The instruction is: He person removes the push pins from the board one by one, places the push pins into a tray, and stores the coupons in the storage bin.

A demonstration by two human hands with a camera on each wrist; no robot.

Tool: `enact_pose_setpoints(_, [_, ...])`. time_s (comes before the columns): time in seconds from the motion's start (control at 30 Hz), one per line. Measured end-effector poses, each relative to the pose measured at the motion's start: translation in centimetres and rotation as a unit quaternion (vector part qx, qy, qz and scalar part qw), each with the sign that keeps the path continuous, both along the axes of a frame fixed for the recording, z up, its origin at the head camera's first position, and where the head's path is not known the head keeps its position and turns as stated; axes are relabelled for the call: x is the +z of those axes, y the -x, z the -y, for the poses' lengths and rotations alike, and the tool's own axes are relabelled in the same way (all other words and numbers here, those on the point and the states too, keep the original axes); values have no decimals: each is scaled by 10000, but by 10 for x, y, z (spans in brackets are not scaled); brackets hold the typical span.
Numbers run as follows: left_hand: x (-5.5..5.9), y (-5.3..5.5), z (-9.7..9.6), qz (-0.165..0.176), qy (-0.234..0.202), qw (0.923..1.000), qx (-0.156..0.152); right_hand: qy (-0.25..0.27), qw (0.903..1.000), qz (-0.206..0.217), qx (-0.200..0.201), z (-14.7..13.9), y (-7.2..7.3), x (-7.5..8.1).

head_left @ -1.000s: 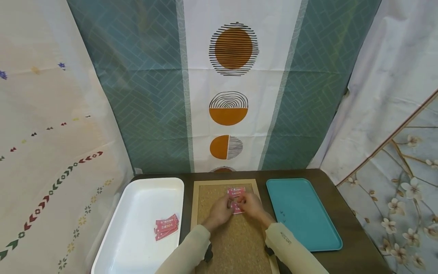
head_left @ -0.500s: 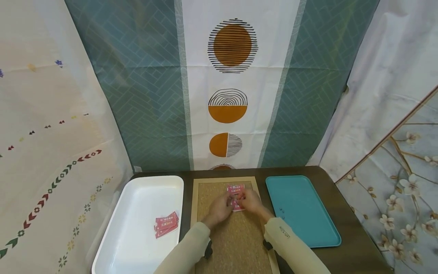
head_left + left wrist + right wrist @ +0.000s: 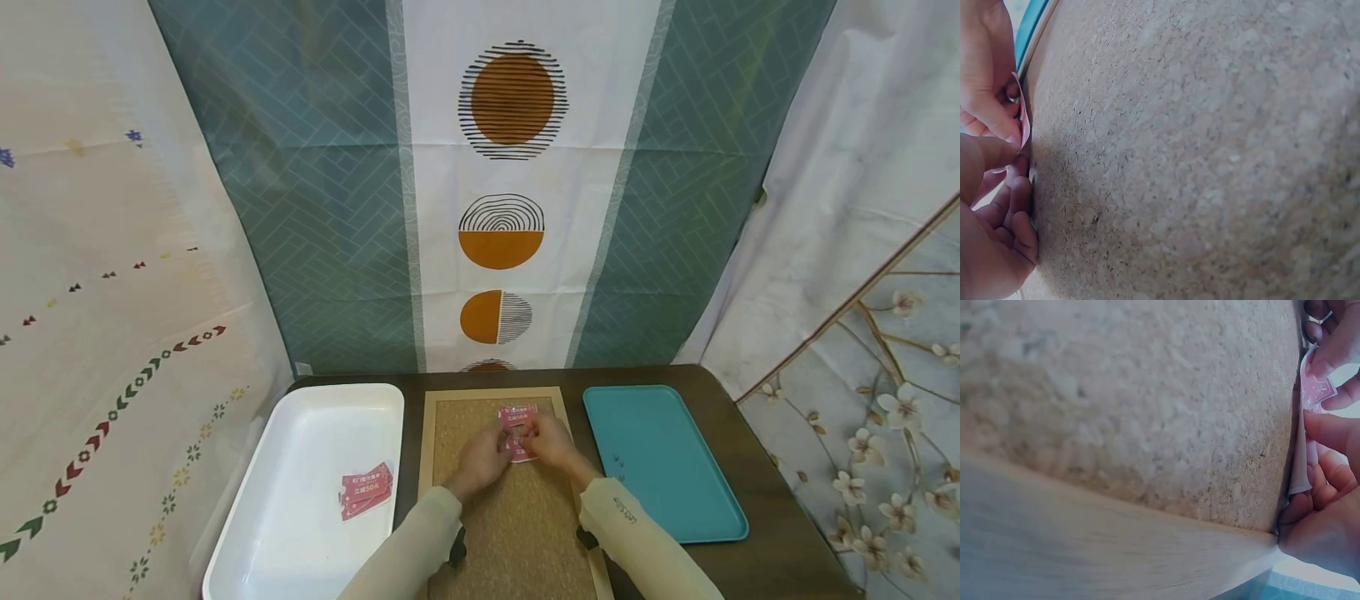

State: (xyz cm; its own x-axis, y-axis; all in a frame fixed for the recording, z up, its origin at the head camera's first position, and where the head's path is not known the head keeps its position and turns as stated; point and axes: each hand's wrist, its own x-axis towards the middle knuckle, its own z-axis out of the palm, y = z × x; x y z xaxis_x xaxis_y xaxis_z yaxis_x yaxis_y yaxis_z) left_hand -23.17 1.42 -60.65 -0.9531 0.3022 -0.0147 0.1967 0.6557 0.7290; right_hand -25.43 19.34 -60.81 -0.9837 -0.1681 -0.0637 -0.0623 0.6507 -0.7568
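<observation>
Two pink paper coupons are on the framed cork board point(image 3: 491, 533), one above the other. The upper coupon point(image 3: 517, 412) shows near the board's far edge; the lower coupon point(image 3: 522, 452) is partly covered by fingers. My left hand point(image 3: 482, 460) pinches the lower coupon at its left side. Opposite it, my right hand point(image 3: 551, 442) pinches the same coupon near its upper right. In the right wrist view, the coupon point(image 3: 1301, 450) stands edge-on and slightly bent between both hands' thumbs and fingers. Whether a small item sits between the right fingertips is hidden.
Left of the board, a white tray point(image 3: 300, 467) holds a small pile of pink coupons point(image 3: 366, 490). A teal tray point(image 3: 675, 467) lies to the right, with tiny dark items point(image 3: 618, 467) near its left edge. All stand on a dark table point(image 3: 780, 558) before hanging cloths.
The head view has tilted slightly. Both hands stay at the lower coupon, with only small finger movements of the right hand.
</observation>
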Motion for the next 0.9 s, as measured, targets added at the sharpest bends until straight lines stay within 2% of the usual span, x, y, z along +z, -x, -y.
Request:
enact_pose_setpoints(0.3, [0, -1, 0, -21, -10, 10000, 83, -379, 9988, -322, -2, 5, -2, 1])
enact_pose_setpoints(0.5, [-2, -1, -1, -26, 23, 9999, 101, -531, 9983, -219, -22, 8, -3, 3])
enact_pose_setpoints(0.73, [-3, 0, 1, -108, -38, 9999, 101, -191, 9995, -61, 248, 4, 2, 6])
enact_pose_setpoints(0.9, [-1, -2, 3, 54, -232, 9997, 98, -35, 9991, 76, 406, 0, 4, 11])
